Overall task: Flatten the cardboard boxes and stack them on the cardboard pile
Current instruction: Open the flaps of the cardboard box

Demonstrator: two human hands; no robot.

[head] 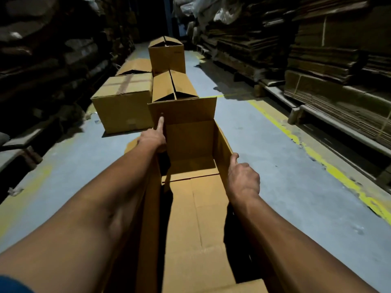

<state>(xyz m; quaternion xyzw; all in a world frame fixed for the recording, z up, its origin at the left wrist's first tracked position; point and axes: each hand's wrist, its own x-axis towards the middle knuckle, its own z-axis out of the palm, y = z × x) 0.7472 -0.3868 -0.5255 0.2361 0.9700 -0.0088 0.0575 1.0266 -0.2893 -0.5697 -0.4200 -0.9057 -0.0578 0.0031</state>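
Two hands on open cardboard box (pixel 190 144), left hand (pixel 153 138) and right hand (pixel 243 178) fingers gripping opposite walls

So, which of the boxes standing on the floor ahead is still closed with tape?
The low box on the left, nearest the left hand: tape runs across its flat, closed top. The other boxes ahead have loose flaps standing up in peaks.

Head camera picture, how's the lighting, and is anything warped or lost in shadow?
In the head view, light falls on the open box, both hands and the grey floor; the left shelving sinks into near black, the flattened cardboard stacks on the right stay dim. The wide lens stretches the forearms and bends the yellow floor line. Hard shadows lie inside the box.
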